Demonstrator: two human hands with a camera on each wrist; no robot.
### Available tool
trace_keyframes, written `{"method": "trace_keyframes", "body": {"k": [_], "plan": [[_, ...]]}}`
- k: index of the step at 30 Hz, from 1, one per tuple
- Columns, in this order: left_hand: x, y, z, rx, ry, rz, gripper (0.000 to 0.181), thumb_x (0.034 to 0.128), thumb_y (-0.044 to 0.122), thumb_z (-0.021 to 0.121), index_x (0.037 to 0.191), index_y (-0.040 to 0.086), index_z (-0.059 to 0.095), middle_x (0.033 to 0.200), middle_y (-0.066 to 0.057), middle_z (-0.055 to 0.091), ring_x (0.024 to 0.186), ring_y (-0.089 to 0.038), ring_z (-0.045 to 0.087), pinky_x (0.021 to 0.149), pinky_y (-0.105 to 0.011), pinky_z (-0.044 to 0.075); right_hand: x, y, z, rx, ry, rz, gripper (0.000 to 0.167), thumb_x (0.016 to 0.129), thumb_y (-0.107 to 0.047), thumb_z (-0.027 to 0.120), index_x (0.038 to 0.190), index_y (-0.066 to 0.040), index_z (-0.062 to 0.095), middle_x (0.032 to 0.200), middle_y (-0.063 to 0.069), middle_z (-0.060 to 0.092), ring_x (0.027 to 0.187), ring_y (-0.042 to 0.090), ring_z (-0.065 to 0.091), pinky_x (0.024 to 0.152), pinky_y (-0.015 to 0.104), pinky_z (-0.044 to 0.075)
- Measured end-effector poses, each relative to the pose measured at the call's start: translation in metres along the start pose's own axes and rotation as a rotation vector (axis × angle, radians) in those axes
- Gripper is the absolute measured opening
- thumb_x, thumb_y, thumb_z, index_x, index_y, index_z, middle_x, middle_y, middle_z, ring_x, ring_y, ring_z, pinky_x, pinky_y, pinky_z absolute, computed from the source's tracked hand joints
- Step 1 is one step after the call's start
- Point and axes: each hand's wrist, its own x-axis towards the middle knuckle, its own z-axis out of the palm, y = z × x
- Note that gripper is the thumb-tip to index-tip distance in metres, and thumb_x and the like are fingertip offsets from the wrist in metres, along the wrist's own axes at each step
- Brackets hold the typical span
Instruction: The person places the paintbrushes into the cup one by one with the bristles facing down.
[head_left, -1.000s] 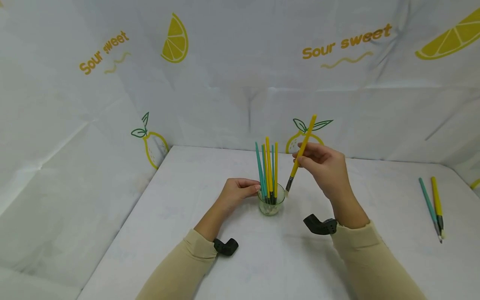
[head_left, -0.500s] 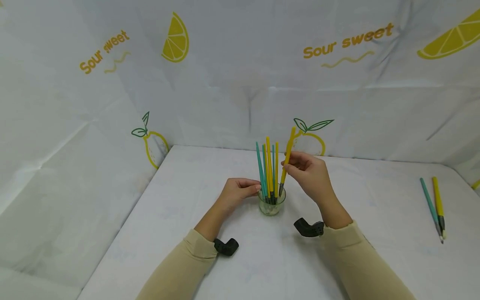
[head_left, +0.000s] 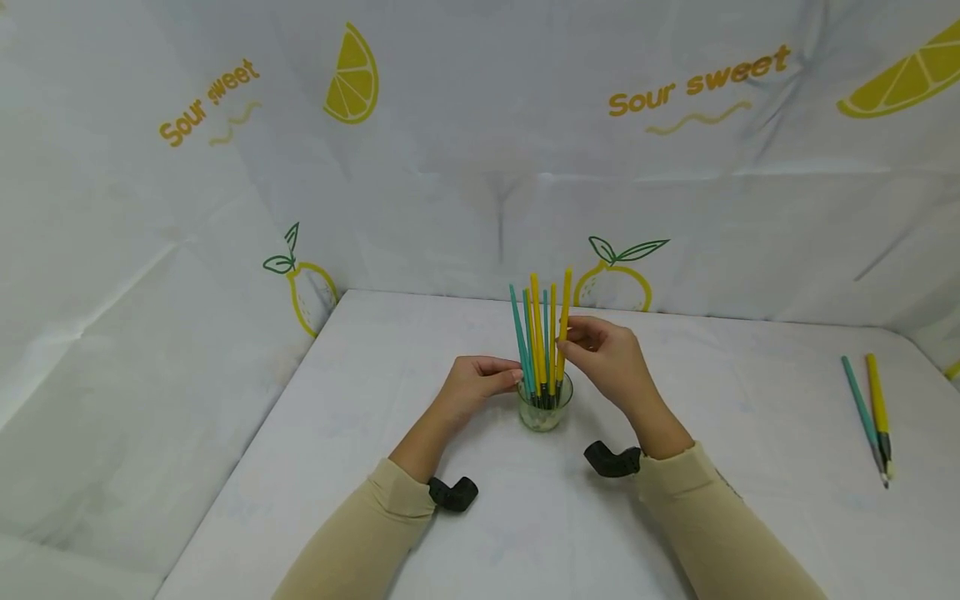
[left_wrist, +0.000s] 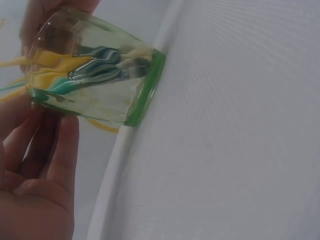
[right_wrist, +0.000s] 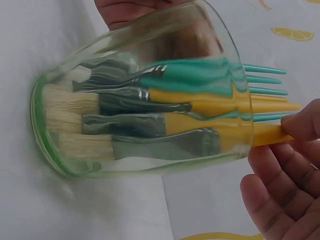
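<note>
A clear green-tinted glass [head_left: 542, 422] stands upright on the white surface, with several teal and yellow paintbrushes [head_left: 537, 333] in it, bristles down. My left hand [head_left: 471, 390] steadies the glass at its left rim, thumb and fingers against it. On the other side my right hand [head_left: 611, 360] pinches the handle of a yellow paintbrush [head_left: 566, 292] between thumb and fingers. That brush's pale bristles [right_wrist: 85, 146] are inside the glass near its base in the right wrist view. In the left wrist view the glass [left_wrist: 107, 107] shows the metal ferrules through its wall.
Off to the right lie a teal paintbrush [head_left: 860, 408] and a yellow paintbrush [head_left: 876, 396], side by side on the table [head_left: 750, 500]. A white lemon-printed sheet [head_left: 450, 167] rises behind the table and along its left.
My right hand has moved left and lowered the yellow paintbrush from beside the glass into it, the brush turning nearly upright. The left hand has stayed at the glass.
</note>
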Motion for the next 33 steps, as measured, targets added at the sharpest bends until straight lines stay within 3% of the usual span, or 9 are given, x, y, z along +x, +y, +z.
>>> {"method": "trace_keyframes", "body": {"k": [12,21,33], "plan": [[0.001,-0.0009,0.0007,-0.019,0.004,-0.013,0.028,0.091,0.013,0.071,0.111,-0.007,0.071,0.109,-0.017,0.073,0.088,-0.015,0.072,0.085,-0.032,0.059,0.001,0.0051,0.0005,0.005,-0.098,0.065,0.028,0.092,-0.022,0.069,0.112,-0.003,0.07,0.096,0.01,0.073,0.086,0.021,0.068,0.079,0.037,0.058],[0.0023,0.0002,0.0006,-0.027,-0.004,-0.038,0.028,0.0923,0.01,0.069,0.114,-0.008,0.069,0.111,-0.019,0.072,0.086,-0.011,0.072,0.085,-0.032,0.059,0.0002,0.0084,-0.0003,-0.022,-0.187,0.126,0.026,0.09,-0.024,0.069,0.108,-0.005,0.071,0.097,0.008,0.074,0.09,0.02,0.067,0.082,0.038,0.057],[0.0008,-0.0002,0.0017,-0.033,0.009,-0.014,0.027,0.0909,0.01,0.07,0.111,-0.009,0.07,0.109,-0.018,0.072,0.086,-0.013,0.072,0.085,-0.032,0.059,0.0005,0.0098,0.0004,-0.048,-0.213,0.144,0.027,0.089,-0.025,0.07,0.106,-0.004,0.071,0.098,0.008,0.074,0.091,0.021,0.067,0.083,0.04,0.057]]}}
